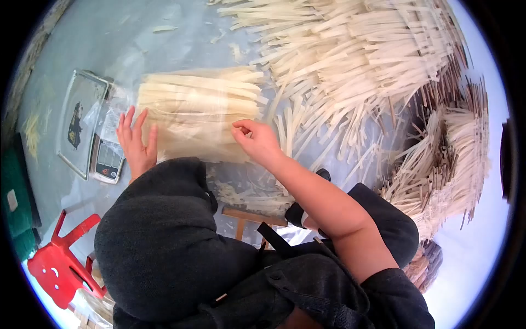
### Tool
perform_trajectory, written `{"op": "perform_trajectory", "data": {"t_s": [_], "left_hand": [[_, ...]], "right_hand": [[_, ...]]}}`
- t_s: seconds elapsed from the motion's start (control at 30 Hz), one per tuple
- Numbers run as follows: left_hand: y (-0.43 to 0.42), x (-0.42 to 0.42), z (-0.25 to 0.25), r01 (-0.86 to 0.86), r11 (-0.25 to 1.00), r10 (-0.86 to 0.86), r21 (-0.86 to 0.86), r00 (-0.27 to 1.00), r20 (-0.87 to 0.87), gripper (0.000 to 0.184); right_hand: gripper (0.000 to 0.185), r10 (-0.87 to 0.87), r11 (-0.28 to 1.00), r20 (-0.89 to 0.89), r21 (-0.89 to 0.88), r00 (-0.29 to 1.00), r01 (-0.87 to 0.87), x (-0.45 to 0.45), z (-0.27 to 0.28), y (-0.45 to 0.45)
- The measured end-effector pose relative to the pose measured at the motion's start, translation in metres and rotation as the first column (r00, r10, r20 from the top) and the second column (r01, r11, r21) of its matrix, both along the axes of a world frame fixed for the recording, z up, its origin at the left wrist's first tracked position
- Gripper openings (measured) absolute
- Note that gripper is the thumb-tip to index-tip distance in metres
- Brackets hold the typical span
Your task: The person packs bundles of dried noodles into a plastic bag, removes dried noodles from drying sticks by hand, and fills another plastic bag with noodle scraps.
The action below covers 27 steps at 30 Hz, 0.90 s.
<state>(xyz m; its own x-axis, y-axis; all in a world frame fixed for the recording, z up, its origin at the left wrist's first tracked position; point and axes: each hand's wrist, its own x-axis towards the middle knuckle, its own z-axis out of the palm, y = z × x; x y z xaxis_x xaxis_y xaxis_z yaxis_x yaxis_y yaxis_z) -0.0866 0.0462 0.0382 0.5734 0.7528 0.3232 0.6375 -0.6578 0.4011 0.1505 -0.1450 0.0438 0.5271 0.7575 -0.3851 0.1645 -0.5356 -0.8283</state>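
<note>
The bare left hand (139, 143) is spread flat, fingers apart and pointing away from the body, thumb set off toward the right; its wrist dips behind the raised knee in dark cloth (175, 181), which hides the forearm. The bare right forearm (318, 203) slants forward and inward from a bent elbow, below a short black fabric sleeve (392, 290). The bare right hand (256, 142) curls its fingers inward, thumb near the index finger (whether the tips meet is unclear).
</note>
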Motion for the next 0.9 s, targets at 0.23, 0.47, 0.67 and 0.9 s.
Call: {"op": "perform_trajectory", "data": {"t_s": [0.23,0.47,0.67,0.9], "left_hand": [[-0.002,-0.086,-0.073,-0.39,0.699,0.599,-0.6,0.777,0.193,0.041],[-0.009,-0.054,-0.026,-0.079,0.059,0.788,-0.995,0.616,-0.002,0.075],[-0.011,-0.058,-0.011,0.117,0.034,0.832,-0.993,0.547,0.093,0.062],[0.008,-0.038,-0.005,0.366,0.161,0.796,-0.917,0.501,0.34,0.044]], "right_hand": [[0.019,-0.238,0.966,-0.414,-0.19,0.879,0.172,-0.016,0.028,0.071],[0.015,-0.144,0.99,-0.555,-0.087,0.819,0.115,-0.031,0.073,0.09],[0.015,-0.083,0.985,-0.626,0.068,0.775,0.161,-0.017,0.117,0.09],[0.017,-0.072,0.975,-0.576,0.131,0.814,0.178,-0.012,0.117,0.083]]}}
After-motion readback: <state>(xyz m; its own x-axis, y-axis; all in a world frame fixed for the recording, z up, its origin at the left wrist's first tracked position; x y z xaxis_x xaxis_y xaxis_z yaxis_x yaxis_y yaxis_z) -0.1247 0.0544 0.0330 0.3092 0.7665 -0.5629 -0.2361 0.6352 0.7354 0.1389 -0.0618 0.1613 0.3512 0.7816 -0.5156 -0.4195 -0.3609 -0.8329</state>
